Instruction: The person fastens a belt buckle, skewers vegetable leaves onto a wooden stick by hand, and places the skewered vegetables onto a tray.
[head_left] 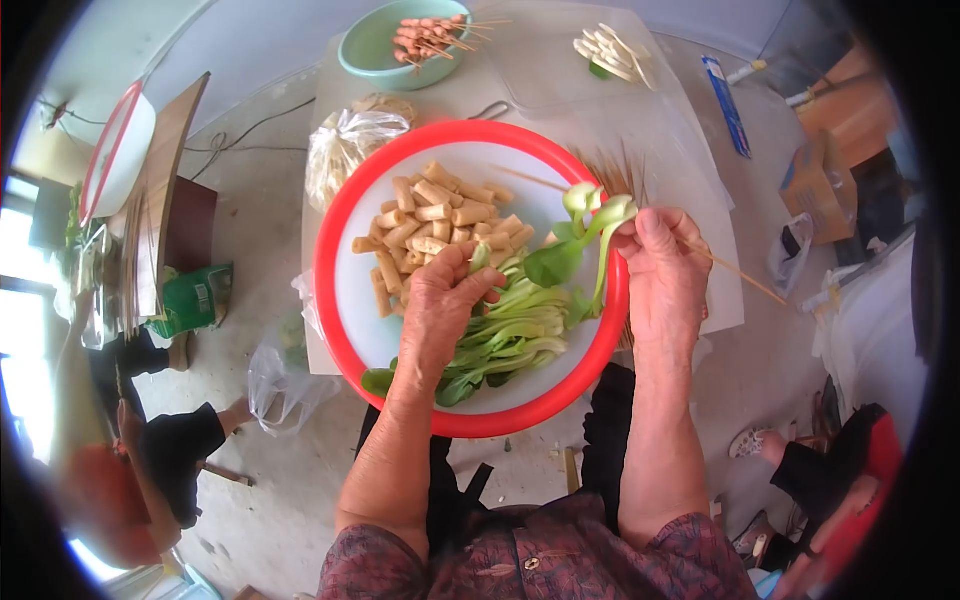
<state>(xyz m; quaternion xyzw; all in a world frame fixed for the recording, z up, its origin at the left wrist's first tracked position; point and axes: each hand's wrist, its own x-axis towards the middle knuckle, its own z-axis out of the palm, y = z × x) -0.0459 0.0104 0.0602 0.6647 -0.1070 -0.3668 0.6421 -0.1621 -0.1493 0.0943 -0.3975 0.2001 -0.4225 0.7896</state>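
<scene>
My right hand [662,262] is closed round a thin wooden skewer [748,277] at the right rim of the basin. Pale green bok choy [600,225] hangs at its fingertips along the skewer, leaves drooping over the basin; whether the stick pierces every piece I cannot tell. Over the middle of the basin, my left hand [440,305] pinches a small light green bok choy piece [481,258]. Below and beside its fingers lies a pile of bok choy [515,335]. Short tan tubular pieces [435,212] are heaped in the upper left of the red-rimmed white basin [470,428].
Beyond the basin stand a teal bowl [365,62] of skewered pink pieces, a plastic bag [350,145] and a pile of white skewered pieces [612,52]. Loose skewers [622,172] lie beside the right rim. Other people sit at left [125,490] and right [850,490].
</scene>
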